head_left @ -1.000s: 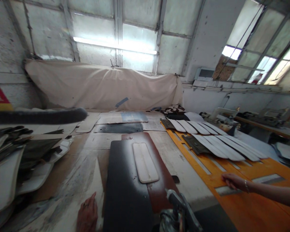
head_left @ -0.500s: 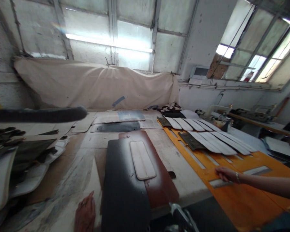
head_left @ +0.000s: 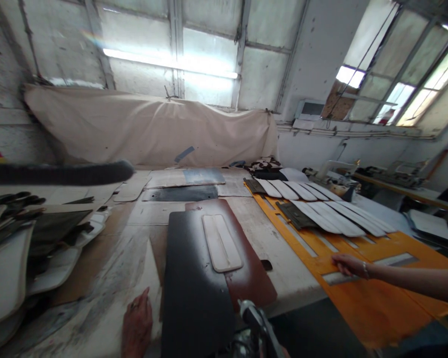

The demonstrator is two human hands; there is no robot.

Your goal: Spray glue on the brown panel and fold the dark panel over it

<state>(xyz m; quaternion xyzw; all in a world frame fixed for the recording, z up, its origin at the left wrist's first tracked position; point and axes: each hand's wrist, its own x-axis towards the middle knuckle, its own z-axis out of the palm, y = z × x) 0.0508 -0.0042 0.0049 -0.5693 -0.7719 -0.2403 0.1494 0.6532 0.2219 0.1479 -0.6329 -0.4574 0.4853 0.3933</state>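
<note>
Panel (head_left: 221, 243) lies across your board (head_left: 194, 298) and the second board (head_left: 256, 286), which sits along the board's right side. Spray gun (head_left: 252, 315): at the board's near right. Your left hand (head_left: 137, 320) is on the table (head_left: 265, 228) just left of the board; pile (head_left: 7, 273) further left. Right of the board: sheet (head_left: 377, 298) with strips (head_left: 324, 219) on it, plus a co-worker's hand (head_left: 347, 265). Drape (head_left: 153, 129) well behind the board.

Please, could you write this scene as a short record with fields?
Left hand: no object visible in it, beside the black board
Right hand: mostly hidden, holding a metal spray gun
Pale panel: lying across the black board and brown board
Co-worker's hand: at the orange sheet, near pale strips
Background: beige cloth, lit tube
</note>
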